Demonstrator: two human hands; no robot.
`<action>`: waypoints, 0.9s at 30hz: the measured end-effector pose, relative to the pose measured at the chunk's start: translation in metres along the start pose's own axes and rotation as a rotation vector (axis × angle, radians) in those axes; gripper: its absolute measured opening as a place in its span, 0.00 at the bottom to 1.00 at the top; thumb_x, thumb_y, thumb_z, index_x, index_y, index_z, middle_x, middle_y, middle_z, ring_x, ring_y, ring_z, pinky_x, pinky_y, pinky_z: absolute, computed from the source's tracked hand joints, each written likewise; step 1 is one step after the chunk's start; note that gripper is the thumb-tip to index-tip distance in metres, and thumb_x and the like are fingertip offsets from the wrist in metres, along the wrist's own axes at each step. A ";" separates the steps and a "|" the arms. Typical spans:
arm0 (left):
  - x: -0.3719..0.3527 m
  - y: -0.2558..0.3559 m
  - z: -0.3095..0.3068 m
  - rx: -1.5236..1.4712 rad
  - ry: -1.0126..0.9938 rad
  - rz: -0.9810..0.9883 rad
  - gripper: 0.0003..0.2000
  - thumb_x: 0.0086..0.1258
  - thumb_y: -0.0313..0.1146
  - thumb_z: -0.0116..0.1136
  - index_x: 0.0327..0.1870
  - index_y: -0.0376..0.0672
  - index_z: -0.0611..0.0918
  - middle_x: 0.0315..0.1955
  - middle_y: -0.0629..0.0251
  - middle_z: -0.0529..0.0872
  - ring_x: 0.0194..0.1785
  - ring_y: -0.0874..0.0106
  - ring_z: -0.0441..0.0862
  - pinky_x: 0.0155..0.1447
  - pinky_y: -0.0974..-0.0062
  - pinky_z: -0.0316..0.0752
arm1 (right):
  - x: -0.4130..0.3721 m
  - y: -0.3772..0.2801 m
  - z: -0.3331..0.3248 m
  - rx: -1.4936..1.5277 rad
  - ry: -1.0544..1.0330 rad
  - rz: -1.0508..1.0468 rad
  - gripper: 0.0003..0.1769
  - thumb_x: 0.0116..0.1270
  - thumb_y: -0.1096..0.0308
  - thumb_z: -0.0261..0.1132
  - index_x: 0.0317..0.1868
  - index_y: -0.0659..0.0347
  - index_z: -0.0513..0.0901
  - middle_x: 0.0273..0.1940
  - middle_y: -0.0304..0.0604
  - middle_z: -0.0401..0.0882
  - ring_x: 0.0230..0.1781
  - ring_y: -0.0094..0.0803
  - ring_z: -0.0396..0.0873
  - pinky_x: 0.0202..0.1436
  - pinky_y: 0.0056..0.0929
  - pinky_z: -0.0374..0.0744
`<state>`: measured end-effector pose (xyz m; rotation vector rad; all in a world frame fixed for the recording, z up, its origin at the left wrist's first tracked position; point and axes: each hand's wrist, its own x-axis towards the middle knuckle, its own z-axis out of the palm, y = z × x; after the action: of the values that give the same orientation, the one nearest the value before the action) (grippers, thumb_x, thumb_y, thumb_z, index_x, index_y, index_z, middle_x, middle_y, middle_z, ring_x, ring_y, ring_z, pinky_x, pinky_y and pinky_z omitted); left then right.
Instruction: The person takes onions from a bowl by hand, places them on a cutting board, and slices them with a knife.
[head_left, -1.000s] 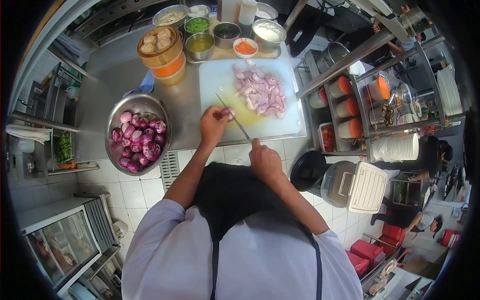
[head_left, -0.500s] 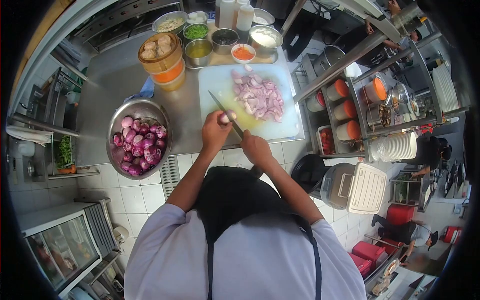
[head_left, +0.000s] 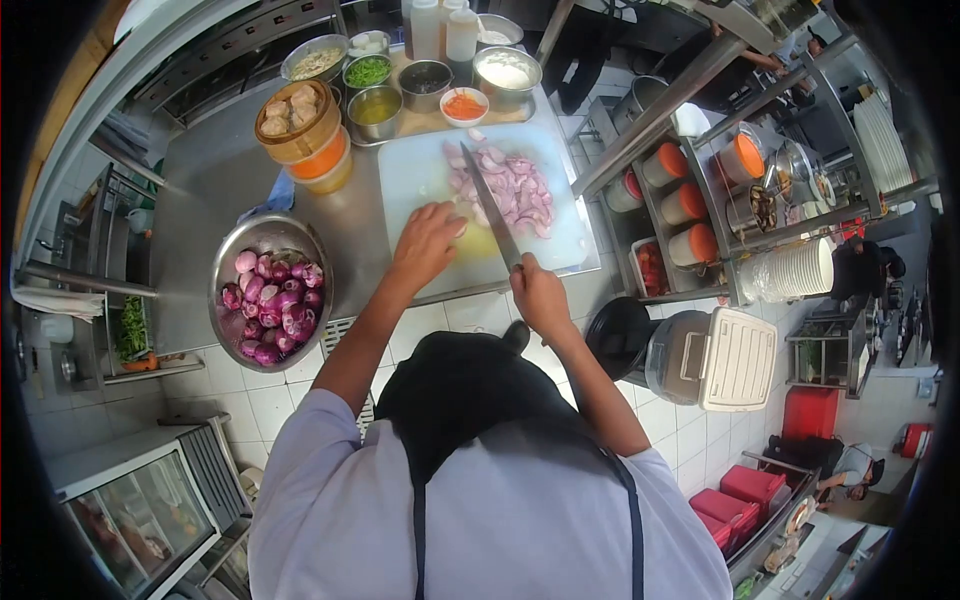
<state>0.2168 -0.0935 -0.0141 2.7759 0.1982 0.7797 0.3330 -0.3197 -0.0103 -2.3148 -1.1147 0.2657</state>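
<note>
My right hand is wrapped round the handle of a kitchen knife. Its long blade points away from me, over the left side of a pile of cut onion pieces. The white cutting board beneath is wet and yellowish in the middle. On the board's near left part, my left hand has its fingers stretched forward. A bit of onion shows at its fingertips, mostly hidden by the hand. To the left, a steel bowl holds several peeled purple onions.
A bamboo steamer with dumplings stands beyond the onion bowl. At the back are bowls of chopped greens, yellow liquid and orange shreds, plus squeeze bottles. A metal shelf post rises at the right. Other people work farther right.
The knife has moved right, away from the onion in my left hand, and now lies over the cut pile. My left fingers have gone from gripping that onion to stretched out.
</note>
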 end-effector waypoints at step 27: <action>-0.021 0.025 0.016 -0.186 -0.104 -0.308 0.10 0.64 0.27 0.71 0.44 0.42 0.84 0.42 0.57 0.82 0.50 0.53 0.84 0.53 0.54 0.81 | -0.029 -0.023 -0.001 -0.241 -0.215 -0.084 0.06 0.71 0.73 0.60 0.44 0.67 0.78 0.28 0.59 0.87 0.31 0.56 0.89 0.35 0.54 0.86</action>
<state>0.2090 -0.1249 -0.0311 2.5192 0.4923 0.5452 0.2998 -0.3302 0.0015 -2.4859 -1.4148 0.3730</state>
